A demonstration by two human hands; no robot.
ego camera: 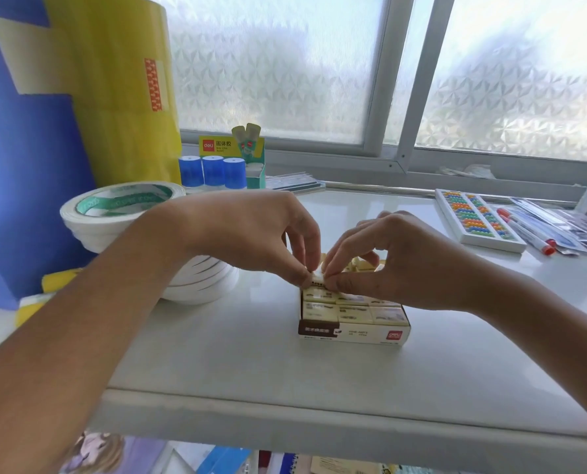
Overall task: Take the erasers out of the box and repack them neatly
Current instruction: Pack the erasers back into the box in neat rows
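Cream eraser [317, 278] between both hands' fingertip grips.

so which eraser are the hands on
The eraser at the box's far-left corner, pinched by the left hand and right hand; the others lie untouched.

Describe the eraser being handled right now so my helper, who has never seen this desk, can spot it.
On the white table sits an open eraser box with a brown label. At its far left corner, one cream eraser sticks up above the packed rows; it alone is pinched by both the left hand and right hand.
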